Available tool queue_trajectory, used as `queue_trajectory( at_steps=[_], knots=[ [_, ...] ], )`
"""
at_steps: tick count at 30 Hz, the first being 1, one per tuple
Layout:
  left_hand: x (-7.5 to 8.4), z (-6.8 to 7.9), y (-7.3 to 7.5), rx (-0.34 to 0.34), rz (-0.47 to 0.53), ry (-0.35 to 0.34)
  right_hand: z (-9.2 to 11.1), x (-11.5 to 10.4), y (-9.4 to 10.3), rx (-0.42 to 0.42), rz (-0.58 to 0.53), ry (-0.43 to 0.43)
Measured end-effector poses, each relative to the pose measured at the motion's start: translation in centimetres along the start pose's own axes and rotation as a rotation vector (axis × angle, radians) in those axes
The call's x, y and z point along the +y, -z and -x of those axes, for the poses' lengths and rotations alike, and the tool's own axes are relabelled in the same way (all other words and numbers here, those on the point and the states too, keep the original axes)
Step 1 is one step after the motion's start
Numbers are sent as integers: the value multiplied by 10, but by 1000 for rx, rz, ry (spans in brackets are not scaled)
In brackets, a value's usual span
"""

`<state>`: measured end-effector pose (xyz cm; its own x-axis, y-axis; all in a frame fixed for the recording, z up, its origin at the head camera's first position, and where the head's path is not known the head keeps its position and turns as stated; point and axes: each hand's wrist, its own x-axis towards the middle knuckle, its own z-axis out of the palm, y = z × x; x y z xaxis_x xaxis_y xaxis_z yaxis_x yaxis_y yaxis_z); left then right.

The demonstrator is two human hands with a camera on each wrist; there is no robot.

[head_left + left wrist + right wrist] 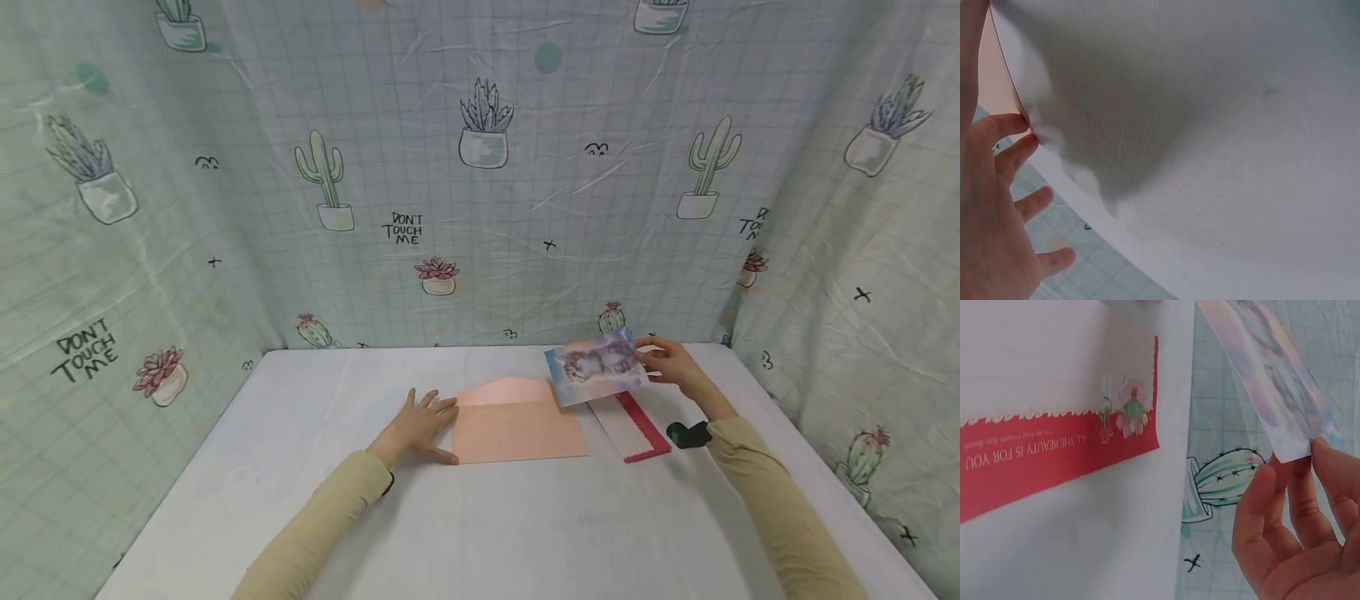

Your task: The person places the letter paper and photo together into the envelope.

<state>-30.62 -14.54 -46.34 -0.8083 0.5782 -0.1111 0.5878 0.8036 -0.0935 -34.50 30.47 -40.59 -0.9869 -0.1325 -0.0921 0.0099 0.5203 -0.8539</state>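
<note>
A peach envelope (517, 433) lies on the table, its lighter flap spread toward the back. My left hand (420, 427) rests at the envelope's left edge with fingers spread; in the left wrist view, two fingertips of the left hand (997, 187) touch that edge. My right hand (675, 367) pinches the right end of a picture card (596, 367) in blue and purple tones, raised above the table. Under the card lies a white sheet with a red border (645, 429), partly hidden. The right wrist view shows printed lettering and flowers on that border (1054, 456).
The white table (480, 525) ends at a patterned curtain (480, 208) behind and at both sides. A dark band (688, 435) is around the right wrist.
</note>
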Motion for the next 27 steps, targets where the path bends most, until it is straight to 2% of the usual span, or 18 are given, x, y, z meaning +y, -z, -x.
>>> queue_trajectory(
  at_steps=[11, 16, 27],
  knots=[
    [0, -1, 1, -18, -12, 11, -12, 3, -16, 140, -161, 49],
    [1, 0, 0, -23, -4, 10, -16, 5, -23, 181, -149, 50],
    [0, -1, 0, -61, 24, 27, -26, 16, -31, 213, -125, 53]
  ],
)
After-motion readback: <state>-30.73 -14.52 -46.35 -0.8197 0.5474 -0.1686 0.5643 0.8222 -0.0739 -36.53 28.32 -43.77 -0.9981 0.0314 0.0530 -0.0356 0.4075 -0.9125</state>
